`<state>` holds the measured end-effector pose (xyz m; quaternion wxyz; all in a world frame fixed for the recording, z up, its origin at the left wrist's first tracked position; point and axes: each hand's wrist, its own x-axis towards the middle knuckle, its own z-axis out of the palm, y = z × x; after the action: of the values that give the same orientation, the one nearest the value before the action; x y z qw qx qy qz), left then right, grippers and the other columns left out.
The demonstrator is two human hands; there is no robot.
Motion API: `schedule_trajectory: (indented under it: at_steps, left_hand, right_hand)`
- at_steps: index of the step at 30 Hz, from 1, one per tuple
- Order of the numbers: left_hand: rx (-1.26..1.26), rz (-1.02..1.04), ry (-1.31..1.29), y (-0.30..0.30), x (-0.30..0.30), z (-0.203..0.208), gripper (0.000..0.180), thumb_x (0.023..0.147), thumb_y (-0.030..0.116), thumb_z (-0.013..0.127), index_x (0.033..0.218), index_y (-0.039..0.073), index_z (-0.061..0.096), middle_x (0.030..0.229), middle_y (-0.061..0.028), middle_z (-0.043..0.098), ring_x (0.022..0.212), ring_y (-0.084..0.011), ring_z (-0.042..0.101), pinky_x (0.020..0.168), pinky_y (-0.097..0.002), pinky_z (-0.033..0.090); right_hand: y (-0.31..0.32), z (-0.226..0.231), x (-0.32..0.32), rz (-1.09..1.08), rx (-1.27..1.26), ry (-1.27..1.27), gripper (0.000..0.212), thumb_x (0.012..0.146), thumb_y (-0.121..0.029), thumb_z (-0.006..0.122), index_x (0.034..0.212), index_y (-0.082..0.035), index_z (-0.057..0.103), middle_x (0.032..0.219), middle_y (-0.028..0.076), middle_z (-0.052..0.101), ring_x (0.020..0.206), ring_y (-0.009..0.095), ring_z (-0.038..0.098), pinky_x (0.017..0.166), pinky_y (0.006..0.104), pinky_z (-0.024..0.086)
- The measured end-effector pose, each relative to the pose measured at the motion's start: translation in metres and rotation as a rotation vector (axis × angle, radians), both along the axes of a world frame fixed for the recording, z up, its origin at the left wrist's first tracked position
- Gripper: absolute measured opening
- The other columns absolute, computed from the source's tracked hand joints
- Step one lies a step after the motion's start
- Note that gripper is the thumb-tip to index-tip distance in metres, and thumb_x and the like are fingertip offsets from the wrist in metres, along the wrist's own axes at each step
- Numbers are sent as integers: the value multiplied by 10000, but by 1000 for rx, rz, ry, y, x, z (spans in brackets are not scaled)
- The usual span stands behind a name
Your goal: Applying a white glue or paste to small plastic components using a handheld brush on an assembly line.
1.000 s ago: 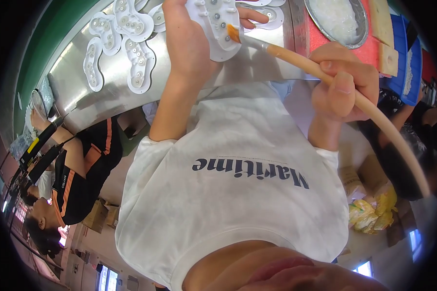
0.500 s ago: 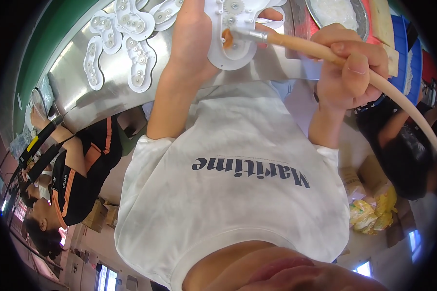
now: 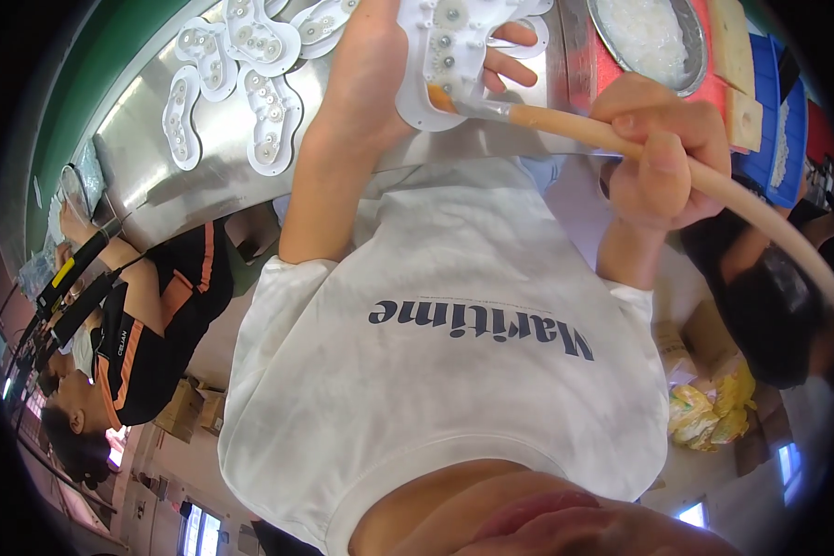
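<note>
My left hand point(image 3: 366, 97) supports a white plastic gear housing point(image 3: 419, 97) from beneath, its fingertips showing past the far side. Small white gears point(image 3: 446, 43) sit in a row inside the shell. In my right hand point(image 3: 665, 153) is a paintbrush point(image 3: 565, 124) with a long pale wooden handle, gripped between thumb and fingers. Its orange-brown bristles point(image 3: 441, 96) press into the near end of the housing. More white gear housings point(image 3: 271, 120) of the same kind lie on the metal table, left of my left forearm.
A metal bowl of whitish, translucent grease-like stuff point(image 3: 644, 42) stands on a red surface at right. Beside it are pale blocks point(image 3: 741, 119) and a blue bin point(image 3: 777, 139). On the left another person point(image 3: 157, 296) works at the metal table point(image 3: 162, 199).
The brush and my right hand have come down toward me, so the bristles now touch lower in the housing. My left hand keeps its hold with its fingertips spread more.
</note>
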<state>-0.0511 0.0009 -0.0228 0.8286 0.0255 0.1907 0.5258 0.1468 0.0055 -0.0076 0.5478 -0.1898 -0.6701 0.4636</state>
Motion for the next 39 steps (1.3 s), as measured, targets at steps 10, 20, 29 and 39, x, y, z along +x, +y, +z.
schedule_trajectory:
  at_steps: [10, 20, 29, 39]
  left_hand:
    - [282, -96, 353, 2, -1, -15, 523, 977, 374, 244, 1382, 48, 295, 901, -237, 622, 674, -325, 666, 558, -350, 558]
    - [-22, 2, 61, -5, 6, 13, 520, 975, 369, 234, 1368, 44, 334, 877, -219, 632, 705, -305, 659, 583, -359, 558]
    - [585, 88, 199, 1, -2, -8, 518, 969, 353, 265, 1363, 21, 318, 881, -250, 623, 685, -359, 661, 567, -379, 558]
    - [514, -3, 21, 3, -9, -18, 530, 970, 380, 238, 1363, 33, 319, 905, -252, 618, 666, -342, 655, 579, -386, 552]
  right_hand:
    - [4, 11, -13, 50, 225, -103, 242, 897, -155, 500, 787, 58, 471, 609, 203, 556, 444, 173, 448, 395, 283, 344]
    - [14, -4, -7, -266, 216, -65, 251, 913, -192, 488, 837, 47, 471, 613, 184, 553, 472, 240, 551, 414, 321, 443]
    - [10, 1, 3, 31, 70, 9, 129, 870, -46, 545, 804, 57, 503, 672, 163, 598, 529, 139, 528, 451, 235, 409]
    - [16, -4, -27, 11, 171, 133, 113, 852, -16, 567, 816, 73, 507, 668, 173, 599, 520, 161, 546, 442, 248, 429]
